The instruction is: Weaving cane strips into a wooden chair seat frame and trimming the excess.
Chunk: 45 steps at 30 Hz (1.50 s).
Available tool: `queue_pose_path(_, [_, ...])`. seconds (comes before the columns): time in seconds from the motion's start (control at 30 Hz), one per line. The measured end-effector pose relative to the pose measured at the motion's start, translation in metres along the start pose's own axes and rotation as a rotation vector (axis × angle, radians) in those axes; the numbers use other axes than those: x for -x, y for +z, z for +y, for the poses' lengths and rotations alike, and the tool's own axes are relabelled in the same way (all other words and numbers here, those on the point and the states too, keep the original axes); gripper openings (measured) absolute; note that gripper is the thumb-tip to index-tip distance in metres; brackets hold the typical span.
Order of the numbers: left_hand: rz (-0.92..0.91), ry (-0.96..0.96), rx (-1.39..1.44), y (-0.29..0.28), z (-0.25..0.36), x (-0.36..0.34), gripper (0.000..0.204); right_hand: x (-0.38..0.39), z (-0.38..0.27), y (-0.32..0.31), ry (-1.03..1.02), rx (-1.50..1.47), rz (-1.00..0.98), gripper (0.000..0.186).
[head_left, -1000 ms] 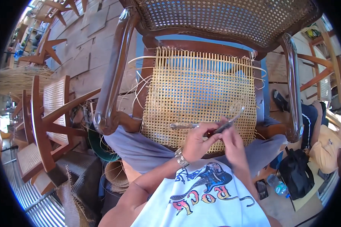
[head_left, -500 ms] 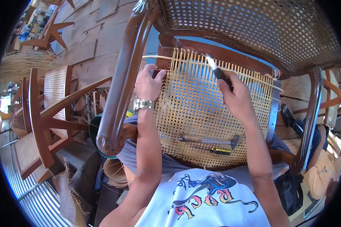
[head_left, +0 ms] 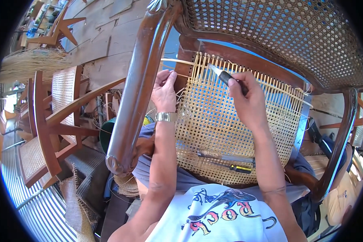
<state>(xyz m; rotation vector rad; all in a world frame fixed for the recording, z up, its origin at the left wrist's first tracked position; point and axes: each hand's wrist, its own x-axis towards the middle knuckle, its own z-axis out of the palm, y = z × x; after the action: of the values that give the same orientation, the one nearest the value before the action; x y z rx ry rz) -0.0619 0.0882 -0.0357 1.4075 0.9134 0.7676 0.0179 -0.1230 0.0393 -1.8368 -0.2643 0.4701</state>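
Observation:
Woven cane (head_left: 213, 121) covers the seat of a brown wooden armchair in front of me, its upright strands ending in a row of stubs along the back rail (head_left: 230, 54). My right hand (head_left: 248, 99) grips a black-handled tool (head_left: 226, 76) with a bright, pointed metal blade. Its tip lies among the strands near the back left of the seat. Beside the seat's left edge, my left hand (head_left: 164, 90) is closed with thumb against forefinger, pinching a thin cane strand (head_left: 183, 75) that runs into the weave. A thicker pale strand (head_left: 177, 61) sticks out leftward above it.
A hammer (head_left: 226, 156) and a yellow-and-black screwdriver (head_left: 240, 168) lie on the front of the seat. The chair's left arm (head_left: 135, 88) rises beside my left forearm; its caned backrest (head_left: 270, 36) stands beyond. Other wooden chairs (head_left: 44, 121) stand left. A person (head_left: 341, 189) sits at right.
My right hand has brought the blade leftward along the back strands. My left hand has drawn its thumb and forefinger together. The view has shifted slightly, so the chair appears farther right.

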Motion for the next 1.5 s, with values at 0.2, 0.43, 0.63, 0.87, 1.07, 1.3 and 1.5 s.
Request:
queue_pose_path(0.2, [-0.058, 0.016, -0.064, -0.004, -0.003, -0.003, 0.016, 0.006, 0.013, 0.004, -0.046, 0.067, -0.051, 0.012])
queue_pose_path(0.43, [-0.067, 0.046, -0.040, -0.009, -0.005, -0.007, 0.012, 0.015, 0.001, -0.035, 0.024, 0.113, 0.079, 0.018])
queue_pose_path(0.63, [-0.088, 0.035, -0.031, -0.006, -0.008, -0.008, 0.012, 0.021, 0.009, -0.060, 0.065, 0.114, 0.154, 0.018])
queue_pose_path(0.87, [-0.093, 0.026, -0.012, -0.007, -0.005, -0.009, 0.012, 0.022, -0.002, -0.055, 0.053, 0.200, 0.103, 0.020])
queue_pose_path(1.07, [-0.083, 0.032, -0.042, -0.006, -0.008, -0.008, 0.013, 0.014, -0.001, -0.043, 0.056, 0.262, -0.035, 0.019])
queue_pose_path(1.3, [-0.083, 0.104, -0.061, -0.008, -0.014, -0.009, 0.012, 0.004, 0.004, -0.019, -0.100, 0.206, -0.068, 0.017])
queue_pose_path(1.5, [-0.073, 0.119, -0.063, -0.006, -0.015, -0.009, 0.014, 0.020, -0.009, -0.062, 0.026, 0.302, 0.076, 0.020])
